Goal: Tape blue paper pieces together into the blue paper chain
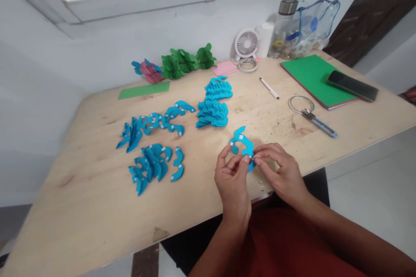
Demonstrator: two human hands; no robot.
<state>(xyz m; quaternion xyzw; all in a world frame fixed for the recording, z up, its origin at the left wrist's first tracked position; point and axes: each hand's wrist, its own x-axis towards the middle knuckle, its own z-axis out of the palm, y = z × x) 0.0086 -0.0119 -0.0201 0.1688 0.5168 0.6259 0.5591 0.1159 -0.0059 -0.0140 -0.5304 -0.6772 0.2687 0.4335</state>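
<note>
Near the table's front edge, my left hand (234,172) grips a curved blue paper cutout (247,143) that bears small white squares. The fingers of my right hand (280,169) are pinched together at the cutout's lower right edge; whatever tiny thing they hold there is too small to make out. To the left lie two groups of similar blue cutouts with white squares, a back row (152,122) and a front cluster (151,162), beside a single wavy cutout (177,164). Two stacks of blue cutouts, one farther back (219,90) and one nearer (212,114), sit mid-table.
Along the wall stand green paper shapes (183,61), a pink-and-blue one (148,71), a small fan (246,44), a tape roll (247,65) and a bottle (282,30). A pen (269,88), tape ring (301,104), box cutter (320,124), green folder (312,75) and phone (352,86) lie right.
</note>
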